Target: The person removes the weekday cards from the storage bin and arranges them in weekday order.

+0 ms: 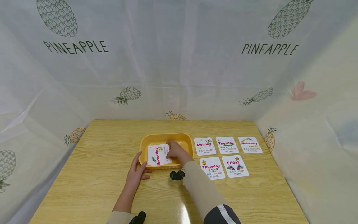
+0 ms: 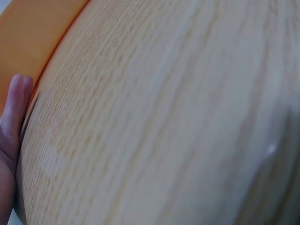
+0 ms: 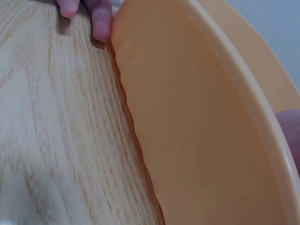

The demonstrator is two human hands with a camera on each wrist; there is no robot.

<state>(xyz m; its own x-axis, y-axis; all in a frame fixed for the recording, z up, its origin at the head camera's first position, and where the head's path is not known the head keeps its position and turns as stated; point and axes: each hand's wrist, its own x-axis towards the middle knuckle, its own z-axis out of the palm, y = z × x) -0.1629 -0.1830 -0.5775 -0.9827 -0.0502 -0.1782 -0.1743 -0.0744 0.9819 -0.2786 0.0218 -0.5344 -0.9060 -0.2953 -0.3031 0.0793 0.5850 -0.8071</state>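
Note:
A yellow plastic tray [image 1: 165, 136] stands on the table with a white "Saturday" card [image 1: 152, 155] inside, its lettering turned sideways. My right hand [image 1: 176, 150] reaches over the tray's front wall and pinches the card at its right edge. At the tray's front left corner, my left hand [image 1: 135, 174] holds it, fingers spread around the corner. In the left wrist view the fingers [image 2: 16, 96] lie along the tray's outer wall. The right wrist view shows two left fingertips [image 3: 101, 28] low by the front wall; the card is out of that view.
Right of the tray lie the cards Monday [image 1: 205, 150], Tuesday [image 1: 227, 149] and Wednesday [image 1: 250, 149] in a back row. Thursday [image 1: 213, 174] and Friday [image 1: 235, 173] lie in front of them. A pineapple-print curtain [image 1: 173, 68] encloses the wooden table [image 1: 92, 174].

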